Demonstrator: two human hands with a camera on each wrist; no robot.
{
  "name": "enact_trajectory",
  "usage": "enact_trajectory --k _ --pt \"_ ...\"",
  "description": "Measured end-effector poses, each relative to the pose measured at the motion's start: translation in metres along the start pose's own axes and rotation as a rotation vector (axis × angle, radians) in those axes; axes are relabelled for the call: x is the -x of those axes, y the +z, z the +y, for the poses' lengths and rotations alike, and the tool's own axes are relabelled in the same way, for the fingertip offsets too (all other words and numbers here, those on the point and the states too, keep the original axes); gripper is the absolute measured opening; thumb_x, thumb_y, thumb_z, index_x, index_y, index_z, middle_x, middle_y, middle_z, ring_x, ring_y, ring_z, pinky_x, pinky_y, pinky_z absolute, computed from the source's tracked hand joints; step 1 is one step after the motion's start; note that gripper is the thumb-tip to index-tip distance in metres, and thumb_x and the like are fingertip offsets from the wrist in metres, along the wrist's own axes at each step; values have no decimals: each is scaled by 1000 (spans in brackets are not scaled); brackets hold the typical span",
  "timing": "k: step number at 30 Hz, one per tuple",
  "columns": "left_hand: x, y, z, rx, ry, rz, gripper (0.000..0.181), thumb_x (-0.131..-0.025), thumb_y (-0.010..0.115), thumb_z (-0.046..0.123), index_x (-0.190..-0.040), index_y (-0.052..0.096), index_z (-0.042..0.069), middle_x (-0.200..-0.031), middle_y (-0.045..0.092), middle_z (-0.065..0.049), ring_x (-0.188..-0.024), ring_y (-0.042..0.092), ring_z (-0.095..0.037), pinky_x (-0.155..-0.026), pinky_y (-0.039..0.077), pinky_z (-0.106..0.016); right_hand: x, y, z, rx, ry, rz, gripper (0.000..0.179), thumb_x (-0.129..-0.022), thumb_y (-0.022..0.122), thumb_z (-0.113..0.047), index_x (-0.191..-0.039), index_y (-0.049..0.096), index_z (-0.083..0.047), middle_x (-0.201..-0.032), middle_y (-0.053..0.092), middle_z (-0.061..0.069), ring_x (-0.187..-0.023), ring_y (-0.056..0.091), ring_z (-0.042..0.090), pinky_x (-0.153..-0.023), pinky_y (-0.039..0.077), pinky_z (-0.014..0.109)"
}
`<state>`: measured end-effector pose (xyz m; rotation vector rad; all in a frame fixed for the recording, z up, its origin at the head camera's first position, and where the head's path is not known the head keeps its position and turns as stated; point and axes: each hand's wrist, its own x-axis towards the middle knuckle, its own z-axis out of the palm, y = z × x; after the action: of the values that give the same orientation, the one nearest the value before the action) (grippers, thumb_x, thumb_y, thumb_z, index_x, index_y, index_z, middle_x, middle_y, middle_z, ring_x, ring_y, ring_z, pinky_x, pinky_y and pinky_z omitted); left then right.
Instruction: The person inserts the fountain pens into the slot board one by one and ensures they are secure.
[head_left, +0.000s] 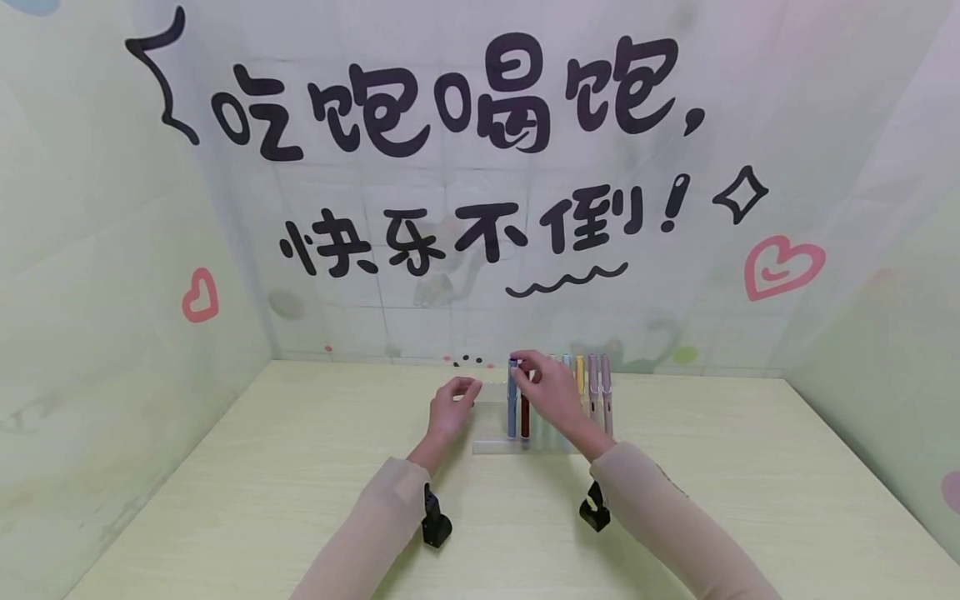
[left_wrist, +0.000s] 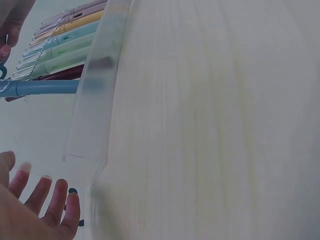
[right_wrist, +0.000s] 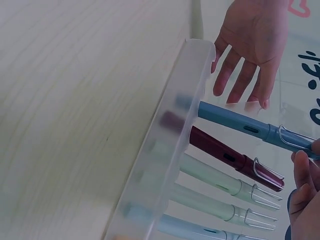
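My right hand (head_left: 555,390) pinches the capped top of a blue pen (right_wrist: 235,122) with a metal clip. That pen stands in the leftmost occupied place of a clear pen rack (left_wrist: 95,120), its lower end showing through the frosted front strip. Beside it stands a dark red pen (right_wrist: 220,149). My left hand (head_left: 450,408) is at the rack's left end, fingers fairly straight, fingertips at the edge of the clear panel. Whether they press on it is hard to tell. My right hand partly hides the other pens in the head view.
Further right in the rack stand light green pens (right_wrist: 215,177), a light blue pen (left_wrist: 75,35), a yellow pen (head_left: 580,375) and purple pens (head_left: 606,383). The pale wooden table (head_left: 300,500) meets a printed backdrop (head_left: 360,317) behind the rack.
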<state>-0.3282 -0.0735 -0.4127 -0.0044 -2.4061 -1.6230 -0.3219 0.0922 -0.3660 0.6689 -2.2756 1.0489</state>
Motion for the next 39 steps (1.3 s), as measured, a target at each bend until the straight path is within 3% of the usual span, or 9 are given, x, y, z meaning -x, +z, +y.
enact_trajectory --k 14,22,30,39 --pt "0 0 0 0 3 3 27 -89 54 25 -102 59 2 -98 60 -12 -86 57 -24 -74 46 -34 1 -1 -1 0 41 -60 19 -82 59 -9 -100 63 -8 -71 61 -3 -45 43 6 -39 37 22" --pt "1 -1 1 -2 4 -6 29 -89 53 26 -103 59 2 -99 60 -12 -83 58 -23 -72 47 -33 2 -7 5 8 -4 -135 27 -81 62 -10 -107 60 -7 -76 60 -3 -47 44 6 -41 39 22" --pt "1 -1 1 2 5 -8 30 -89 53 27 -103 59 1 -98 60 -12 -83 58 -22 -72 47 -32 2 -10 9 153 -112 -235 44 -78 66 -13 -119 51 -7 -71 53 -8 -49 41 4 -45 37 21" --pt "1 -1 1 10 6 -8 29 -89 53 26 -102 59 1 -98 60 -12 -82 58 -23 -72 47 -32 1 -14 10 247 -101 -336 54 -79 66 -17 -127 43 -10 -64 50 -9 -47 41 5 -41 35 20"
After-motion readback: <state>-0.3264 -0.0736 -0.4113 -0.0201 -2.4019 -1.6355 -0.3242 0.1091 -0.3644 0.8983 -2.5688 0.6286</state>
